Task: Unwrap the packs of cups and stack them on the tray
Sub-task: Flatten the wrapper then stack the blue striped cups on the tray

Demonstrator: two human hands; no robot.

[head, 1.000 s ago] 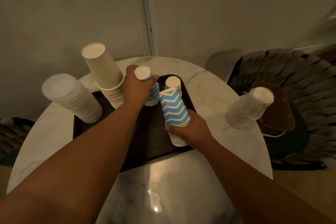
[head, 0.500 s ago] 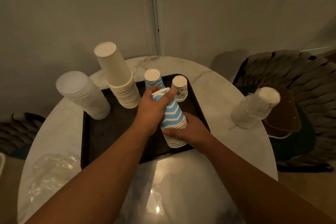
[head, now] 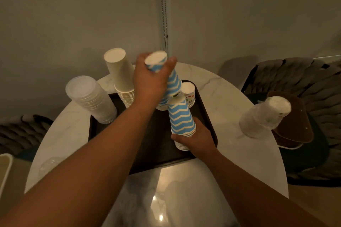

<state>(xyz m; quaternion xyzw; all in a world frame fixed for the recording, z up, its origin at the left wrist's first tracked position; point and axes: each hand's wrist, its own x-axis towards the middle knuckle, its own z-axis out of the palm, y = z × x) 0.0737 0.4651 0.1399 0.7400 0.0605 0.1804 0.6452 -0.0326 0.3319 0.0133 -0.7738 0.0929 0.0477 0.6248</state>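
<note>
A dark tray (head: 208, 116) lies on the round marble table (head: 239, 153). My left hand (head: 151, 81) grips a stack of blue-and-white chevron cups (head: 173, 81) near its top, raised above the tray. My right hand (head: 193, 138) holds the base of a second chevron stack (head: 181, 118) standing upside down on the tray's right side. A tall white cup stack (head: 120, 73) and a small patterned cup stack (head: 189, 93) stand at the tray's back. A wrapped pack of cups (head: 265, 116) stands on the table to the right.
A stack of clear lids or cups (head: 92, 99) leans at the tray's left corner. Crumpled clear wrap (head: 49, 164) lies on the table's left. Woven chairs stand right (head: 304, 97) and left (head: 18, 134); a brown item (head: 295, 125) lies on the right chair.
My left hand has lifted a section of chevron cups up off the stack that my right hand holds, leaving a shorter stack on the tray.
</note>
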